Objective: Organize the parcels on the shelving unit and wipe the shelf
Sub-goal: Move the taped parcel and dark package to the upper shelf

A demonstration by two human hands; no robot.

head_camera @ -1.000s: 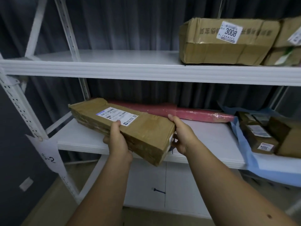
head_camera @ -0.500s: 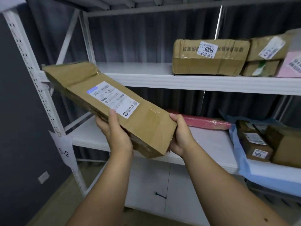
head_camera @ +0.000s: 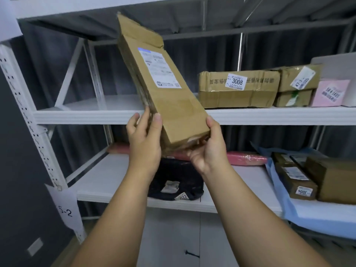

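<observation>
Above middle shelf [head_camera: 86,117] | parcel [head_camera: 163,89] now near-upright | both hands' fingers apparently grasping it

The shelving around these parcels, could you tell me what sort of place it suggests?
Probably a parcel storage or pickup room: a white metal shelving unit tagged "5-2", a taped brown cardboard box stickered 3008, and a long brown cardboard parcel bearing a shipping label.

matt brown cardboard parcel [head_camera: 163,89], creased, with a smooth white paper label [head_camera: 159,69]; white painted metal shelving [head_camera: 115,117]; glossy red plastic wrap [head_camera: 246,158] at right of centre; black plastic bag [head_camera: 177,180] lower centre.
</observation>
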